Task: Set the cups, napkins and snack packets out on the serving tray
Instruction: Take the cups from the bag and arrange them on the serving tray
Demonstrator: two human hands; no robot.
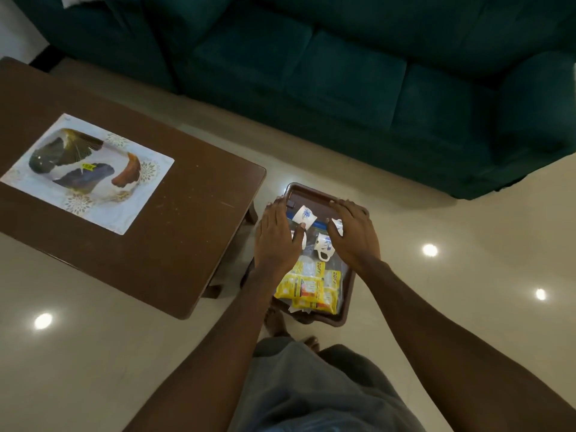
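A brown serving tray (313,191) sits low on the floor beside the coffee table. In it lie white cups with blue flowers: one (304,216) at the far middle, and one on its side (324,248) with its handle toward me. Yellow snack packets (311,286) fill the near end, with white paper edges (296,308) poking out under them. My left hand (277,238) lies palm down over a cup at the tray's left, thumb touching the far cup. My right hand (355,235) covers another cup (338,226) on the right. The palms hide any grip.
A brown coffee table (174,232) stands to the left, carrying a white patterned tray with dark leaf-shaped pieces (84,169). A dark green sofa (358,79) runs across the back. My bare feet (276,321) stand just before the tray on glossy cream tiles.
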